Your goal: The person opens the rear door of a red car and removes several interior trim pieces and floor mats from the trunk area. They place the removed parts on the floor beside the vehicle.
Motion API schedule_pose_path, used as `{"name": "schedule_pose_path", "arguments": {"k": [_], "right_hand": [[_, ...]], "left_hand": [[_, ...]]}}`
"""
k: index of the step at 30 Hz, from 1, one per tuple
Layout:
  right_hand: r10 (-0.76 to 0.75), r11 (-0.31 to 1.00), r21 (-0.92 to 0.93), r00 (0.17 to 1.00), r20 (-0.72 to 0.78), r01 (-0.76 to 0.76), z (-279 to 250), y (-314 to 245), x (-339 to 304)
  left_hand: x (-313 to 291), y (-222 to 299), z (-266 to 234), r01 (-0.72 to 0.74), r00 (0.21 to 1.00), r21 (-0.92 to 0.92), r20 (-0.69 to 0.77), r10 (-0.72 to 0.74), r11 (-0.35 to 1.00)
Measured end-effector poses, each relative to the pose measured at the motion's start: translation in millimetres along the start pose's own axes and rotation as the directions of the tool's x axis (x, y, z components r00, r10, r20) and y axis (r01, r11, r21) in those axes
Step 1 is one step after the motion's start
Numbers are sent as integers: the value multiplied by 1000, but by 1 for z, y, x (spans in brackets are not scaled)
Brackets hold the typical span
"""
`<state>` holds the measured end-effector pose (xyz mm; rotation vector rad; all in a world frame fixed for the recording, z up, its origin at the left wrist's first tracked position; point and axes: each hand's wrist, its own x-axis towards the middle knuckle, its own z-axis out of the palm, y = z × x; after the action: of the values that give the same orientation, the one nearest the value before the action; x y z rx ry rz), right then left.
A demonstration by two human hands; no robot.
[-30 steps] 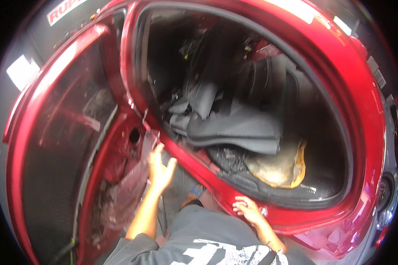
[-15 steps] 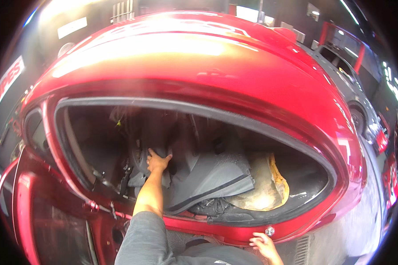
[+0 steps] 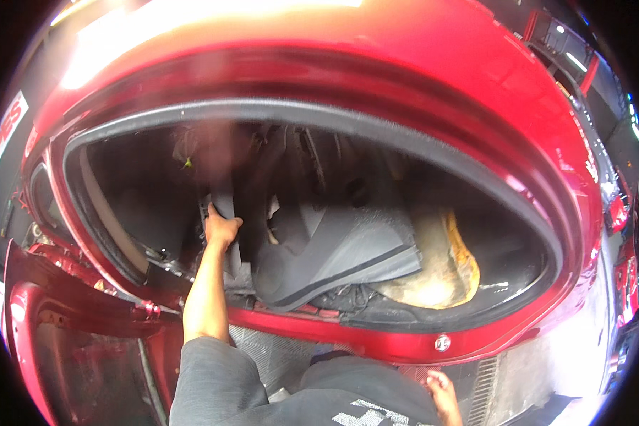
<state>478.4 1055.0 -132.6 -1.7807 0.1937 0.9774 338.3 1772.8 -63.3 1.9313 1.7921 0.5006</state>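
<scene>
Through the open door of a red car (image 3: 405,348), my left arm reaches into the dark cabin. My left hand (image 3: 222,228) is closed around the edge of a long, narrow grey trim panel (image 3: 236,259), thumb pointing right. To the right of it lies a large grey molded piece (image 3: 341,248) with a dark stripe along its near edge. Beyond that is a pale seat-like foam piece (image 3: 440,284) with a yellowed rim. Outside the car, by my body, my right hand (image 3: 441,392) hangs with its fingers curled in; nothing shows in it.
The opened red door (image 3: 28,334) stands at the left. A dark rubber seal (image 3: 334,117) rims the doorway, and a round metal latch striker (image 3: 442,343) sits on the sill. Dark wiring (image 3: 348,298) lies under the grey piece. A floor grate (image 3: 484,383) is at the right.
My left hand has shifted left along with the view and now grips the narrow grey panel. My right hand has drawn back from near the striker, its fingers curling in.
</scene>
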Motion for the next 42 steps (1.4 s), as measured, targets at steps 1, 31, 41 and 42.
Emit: {"name": "schedule_pose_path", "arguments": {"k": [1,31,41,42], "right_hand": [[-8,1000,3,1000,20,8,5,-8,6],[-164,974,15,656,737,227,437,-341,97],[-130,924,-123,599,790,361,333,-343,87],[-109,910,-169,613,782,378,322,-337,91]], "left_hand": [[-14,3,-21,17,1000,-56,7,-17,998],[-203,-3,-39,-93,994,-606,-104,38,790],[-37,-159,64,648,760,-617,561,-328,447],[-38,-153,70,657,751,-613,580,-314,440]]}}
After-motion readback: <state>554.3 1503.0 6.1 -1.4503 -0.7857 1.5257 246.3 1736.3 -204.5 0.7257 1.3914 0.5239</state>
